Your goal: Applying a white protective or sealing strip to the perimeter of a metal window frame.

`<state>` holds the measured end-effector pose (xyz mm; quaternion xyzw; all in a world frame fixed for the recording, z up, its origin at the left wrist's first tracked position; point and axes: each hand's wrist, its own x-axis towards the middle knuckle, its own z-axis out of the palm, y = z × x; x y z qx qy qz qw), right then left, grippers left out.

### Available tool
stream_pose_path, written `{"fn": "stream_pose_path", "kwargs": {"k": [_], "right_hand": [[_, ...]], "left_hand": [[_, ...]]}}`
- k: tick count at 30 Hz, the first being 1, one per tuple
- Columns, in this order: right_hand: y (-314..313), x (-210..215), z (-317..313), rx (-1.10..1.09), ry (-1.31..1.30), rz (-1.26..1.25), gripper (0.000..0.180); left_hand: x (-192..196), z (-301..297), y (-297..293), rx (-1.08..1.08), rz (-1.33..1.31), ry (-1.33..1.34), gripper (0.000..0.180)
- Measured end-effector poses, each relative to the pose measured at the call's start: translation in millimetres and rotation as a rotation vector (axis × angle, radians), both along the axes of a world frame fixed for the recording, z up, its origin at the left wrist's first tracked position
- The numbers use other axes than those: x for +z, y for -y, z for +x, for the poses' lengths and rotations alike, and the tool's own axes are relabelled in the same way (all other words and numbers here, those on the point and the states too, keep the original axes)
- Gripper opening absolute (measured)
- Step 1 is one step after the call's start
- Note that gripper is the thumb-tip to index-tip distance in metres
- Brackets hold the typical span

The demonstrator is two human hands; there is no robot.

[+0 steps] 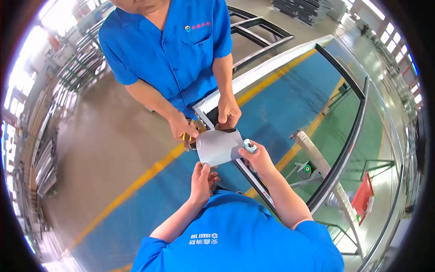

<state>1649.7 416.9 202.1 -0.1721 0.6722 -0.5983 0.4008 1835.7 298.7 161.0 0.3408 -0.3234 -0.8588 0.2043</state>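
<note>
A pale grey-white sheet, slightly curved, spans the space between my two hands. My left hand pinches its near left corner, thumb on top. At the sheet's right side my right hand is closed on the edge. The same hand also holds a small light-blue tool whose kind I cannot make out. Across from me, a co-worker's hand grips the sheet's far, dark-backed edge. The co-worker's other hand holds yellow-handled scissors by the far left corner; their blades are mostly hidden.
A long dark-and-silver metal frame extends rightward, with one bar beneath the sheet. A beam crosses under it near a red tray. The co-worker in a blue shirt stands opposite. Metal racks line the far left.
</note>
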Motion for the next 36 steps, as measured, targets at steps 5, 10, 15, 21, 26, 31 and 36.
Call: {"fn": "stream_pose_path", "kwargs": {"k": [5,10,15,21,26,31,36], "right_hand": [[-3.9,-0.3,1.2,0.032,0.022,-0.03,0.01],[-2.7,-20.7,-1.1,0.067,0.02,-0.058,0.009],[2.6,-25.3,-1.2,0.115,-0.01,-0.037,0.01],[9.8,-22.0,-3.3,0.11,-0.052,0.007,0.014],[13.0,-22.2,-3.1,0.121,-0.065,0.048,0.015],[15.2,-27.8,2.4,0.145,-0.07,0.04,0.016],[15.7,-33.4,7.7,0.142,-0.034,-0.024,0.017]], "left_hand": [[4.3,10.4,-19.6,-0.013,-0.129,0.073,0.023],[-0.2,13.3,-24.0,0.02,-0.118,0.099,0.025],[0.1,11.1,-21.1,0.049,-0.135,0.137,0.029],[7.1,10.1,-15.1,0.013,-0.145,0.209,0.032],[18.8,11.0,-6.5,-0.022,-0.149,0.237,0.031],[20.2,18.0,-0.2,-0.026,-0.168,0.246,0.028],[16.4,20.8,-0.1,-0.005,-0.041,0.229,0.027]]}}
